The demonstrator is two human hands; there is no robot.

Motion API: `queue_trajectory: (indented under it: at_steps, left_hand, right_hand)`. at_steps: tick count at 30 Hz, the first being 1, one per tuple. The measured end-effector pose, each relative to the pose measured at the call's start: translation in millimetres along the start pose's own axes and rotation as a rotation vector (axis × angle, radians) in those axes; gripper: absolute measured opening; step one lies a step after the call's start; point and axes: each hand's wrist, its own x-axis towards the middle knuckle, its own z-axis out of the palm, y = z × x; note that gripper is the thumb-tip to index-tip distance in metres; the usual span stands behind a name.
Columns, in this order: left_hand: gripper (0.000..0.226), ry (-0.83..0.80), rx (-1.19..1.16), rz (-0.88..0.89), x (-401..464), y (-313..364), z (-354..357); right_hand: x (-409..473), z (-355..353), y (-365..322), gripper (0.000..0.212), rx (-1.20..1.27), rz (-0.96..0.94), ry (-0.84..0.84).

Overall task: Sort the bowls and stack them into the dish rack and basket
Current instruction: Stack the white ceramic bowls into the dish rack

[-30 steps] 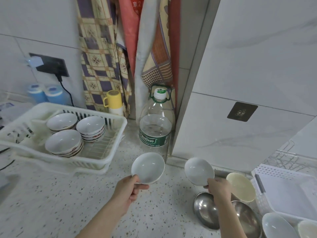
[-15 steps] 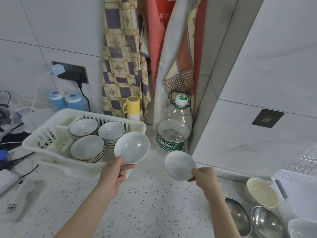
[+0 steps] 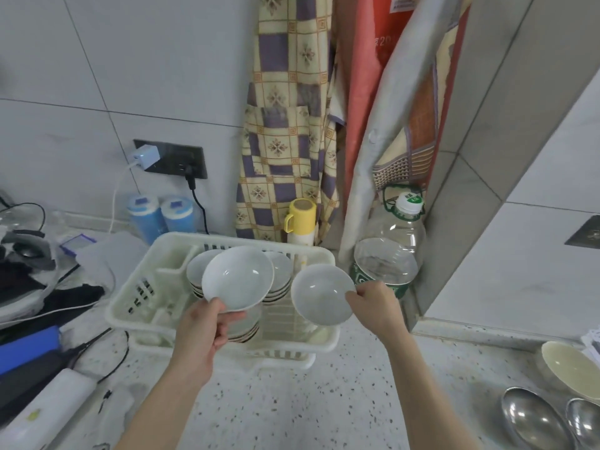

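While held over dish rack (image 3: 136, 306), left hand (image 3: 203, 332) grip pinches white bowl (image 3: 238, 277) rim; right hand (image 3: 378, 308) grip pinches second bowl (image 3: 319, 295) rim.

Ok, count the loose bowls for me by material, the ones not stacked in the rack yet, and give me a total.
White ceramic bowls: 2, one in the left hand (left bowl), one in the right hand (right bowl).
Cream bowl: 1, on the counter.
Steel bowls: 2, on the counter (first steel bowl, second steel bowl).
Total: 5 in view.
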Motion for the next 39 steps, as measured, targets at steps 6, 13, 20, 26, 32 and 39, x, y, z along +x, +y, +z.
queue_trajectory:
  at_steps: [6, 13, 20, 26, 32, 39]
  left_hand:
    - [0.023, 0.017, 0.075, 0.027, 30, 7, -35]
    - [0.026, -0.003, 0.073, 0.035, 57, 7, -42]
    - [0.032, -0.047, 0.070, -0.029, 72, 1, -44]
    - [0.032, -0.089, 0.095, -0.035, 77, -2, -49]
    - [0.027, -0.120, 0.084, -0.016, 78, -3, -51]
    - [0.024, -0.136, 0.083, -0.030, 78, -5, -42]
  right_hand:
    - [11, 26, -24, 0.025, -0.130, 0.082, 0.014]
    - [10, 54, -41, 0.014, -0.322, 0.240, -0.101]
    - [10, 93, -43, 0.018, -0.319, 0.329, -0.091]
    - [8, 117, -39, 0.023, -0.337, 0.378, -0.111]
    - [10, 117, -37, 0.017, -0.272, 0.430, -0.157]
    - [11, 117, -37, 0.013, -0.399, 0.366, -0.196]
